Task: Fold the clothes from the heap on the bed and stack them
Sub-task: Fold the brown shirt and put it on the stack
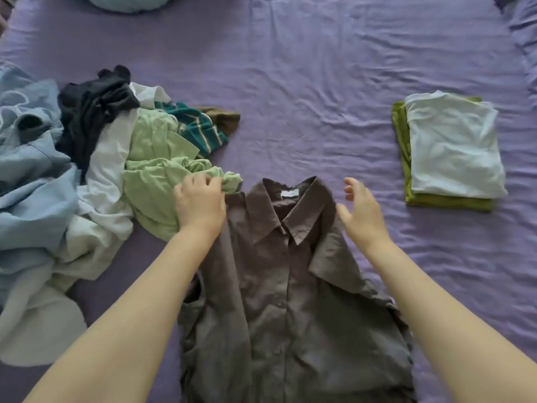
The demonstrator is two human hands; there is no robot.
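A brown collared shirt (273,286) lies flat on the bed in front of me, buttoned side up, collar pointing away. My left hand (200,203) sits at its left shoulder with curled fingers gripping the fabric edge, right against a light green garment (157,175). My right hand (363,210) hovers by the right shoulder, fingers spread and holding nothing. The heap of unfolded clothes (96,146) lies to the left: dark, white, green, teal-striped and pale blue pieces. At the right stands the folded stack: a white top (453,146) on an olive green piece (402,141).
The purple bedsheet (305,82) is wrinkled, with bare room in the middle and far side. A pale blue pillow (128,1) shows at the top edge. The bed's right edge (523,53) runs near the stack.
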